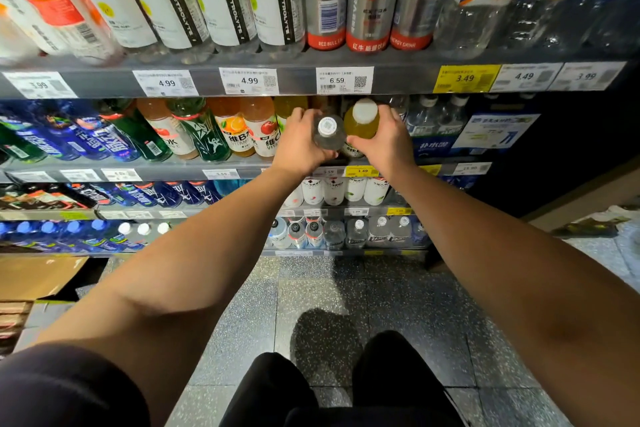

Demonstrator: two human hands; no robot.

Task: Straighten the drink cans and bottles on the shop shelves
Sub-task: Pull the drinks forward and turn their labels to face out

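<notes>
Both bare forearms are reaching up from the lower corners of the frame toward the second shelf (242,163), just above the middle of the picture; the left hand (300,142) is curling its fingers round a clear plastic bottle with a white cap printed with a small square code (329,133), gripping it by the shoulder; the right hand (384,142) is wrapping round a yellow-filled plastic bottle with a plain white cap (363,120), thumb toward the centre of the frame; the two bottles are sitting just beside each other, caps facing the camera, at the front edge of that shelf, above a yellow price tag reading 3.49 (362,170).

To the left of the hands, orange and red vitamin-water bottles with fruit pictures on white labels (249,128) are standing in a row, and further left green and dark blue bottles (104,135) are leaning across one another; along the top of the frame, tall clear bottles with green and blue "ELECTROLYTE" labels (221,0) are lining the upper shelf beside silver and red energy-drink cans (374,0); white price tags (249,80) are running along the grey shelf edge below them; in the lower middle of the frame, dark trousers (311,388) are showing above a speckled grey tiled floor (398,288); a brown cardboard box (38,276) is lying at the left edge.
</notes>
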